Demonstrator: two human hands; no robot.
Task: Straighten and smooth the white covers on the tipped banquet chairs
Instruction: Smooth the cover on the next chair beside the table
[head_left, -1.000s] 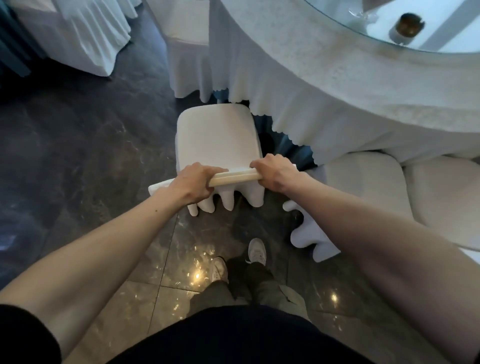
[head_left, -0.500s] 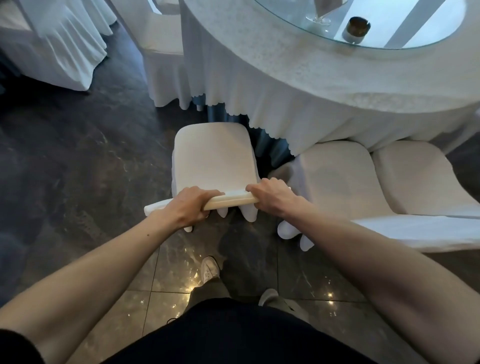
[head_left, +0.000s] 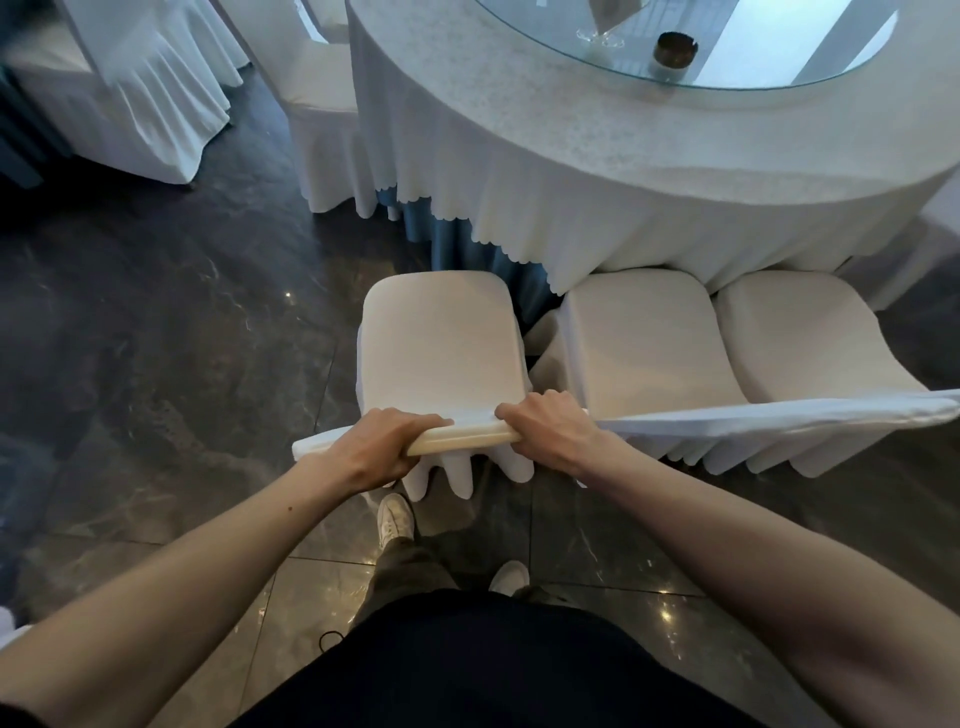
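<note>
Chair (head_left: 441, 343): tipped toward the round table (head_left: 597, 156), just beside two covered chairs.
Hands: left hand (head_left: 382, 449), right hand (head_left: 550, 434) — both clamped on its top rail.
Cover: soft, slippery (likely) — grip the hem.

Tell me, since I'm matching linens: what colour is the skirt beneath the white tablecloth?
Blue skirt, seen in the head view.

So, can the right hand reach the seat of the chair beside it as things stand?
Probably yes. The right hand has a grip on the top edge of the held chair, and the neighbouring chair seat lies just beyond it with nothing between, though the hand must let go first.
</note>
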